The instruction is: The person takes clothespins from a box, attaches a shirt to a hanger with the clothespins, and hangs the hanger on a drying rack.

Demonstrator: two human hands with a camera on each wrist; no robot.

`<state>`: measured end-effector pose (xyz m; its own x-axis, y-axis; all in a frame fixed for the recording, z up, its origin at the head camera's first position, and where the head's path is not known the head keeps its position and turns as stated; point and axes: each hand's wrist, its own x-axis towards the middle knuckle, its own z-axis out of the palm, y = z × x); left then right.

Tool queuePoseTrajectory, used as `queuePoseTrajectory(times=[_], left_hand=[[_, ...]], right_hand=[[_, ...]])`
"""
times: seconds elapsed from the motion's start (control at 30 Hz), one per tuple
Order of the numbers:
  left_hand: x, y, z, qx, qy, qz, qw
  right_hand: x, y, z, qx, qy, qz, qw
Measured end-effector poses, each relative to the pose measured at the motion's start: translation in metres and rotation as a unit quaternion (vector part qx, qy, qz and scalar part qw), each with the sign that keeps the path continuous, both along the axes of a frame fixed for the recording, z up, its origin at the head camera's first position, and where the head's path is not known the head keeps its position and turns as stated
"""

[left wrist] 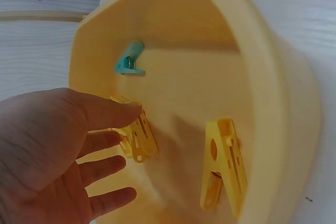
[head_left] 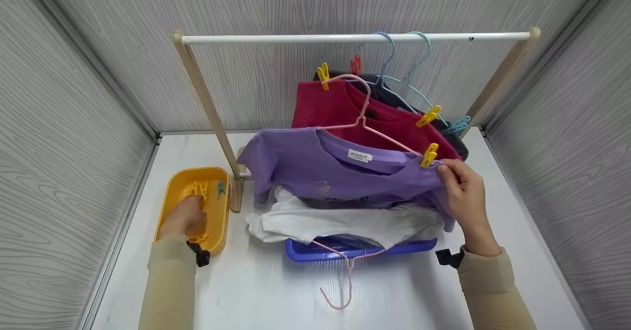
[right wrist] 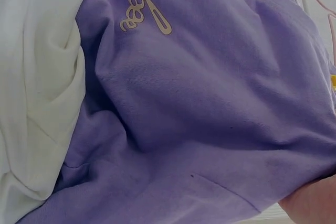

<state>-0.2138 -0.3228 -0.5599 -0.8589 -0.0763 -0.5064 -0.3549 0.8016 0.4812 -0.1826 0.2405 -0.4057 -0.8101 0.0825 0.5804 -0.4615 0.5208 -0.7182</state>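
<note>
My left hand reaches down into a yellow basket, its fingers spread and loosely bent beside yellow clothespins. In the left wrist view the thumb overlaps one of them; no firm grip shows. A teal clothespin lies farther back, and another yellow clothespin is near the basket's wall. With thumb and fingers, my right hand pinches the shoulder of a purple T-shirt. That shirt is on a pink hanger, with a yellow clothespin at the shoulder close to the fingers.
Behind, a maroon garment and a dark garment hang on a rack with a white rail. Several clothespins hold them. In front, a white garment with another pink hanger lies over a blue basket.
</note>
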Motion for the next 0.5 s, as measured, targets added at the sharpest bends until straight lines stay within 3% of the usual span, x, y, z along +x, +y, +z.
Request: queuePoseTrajectory(times=[0.2,0.5], left_hand=[[0.007,0.007,0.009,0.011,-0.017,0.013,0.9997],[0.02,0.021,0.029,0.02,-0.016,0.025,0.9993]], right_hand=[[0.0,0.0,0.001,-0.005,0.002,0.007,1.0],[-0.001,0.0,0.0,-0.007,0.002,0.005,1.0]])
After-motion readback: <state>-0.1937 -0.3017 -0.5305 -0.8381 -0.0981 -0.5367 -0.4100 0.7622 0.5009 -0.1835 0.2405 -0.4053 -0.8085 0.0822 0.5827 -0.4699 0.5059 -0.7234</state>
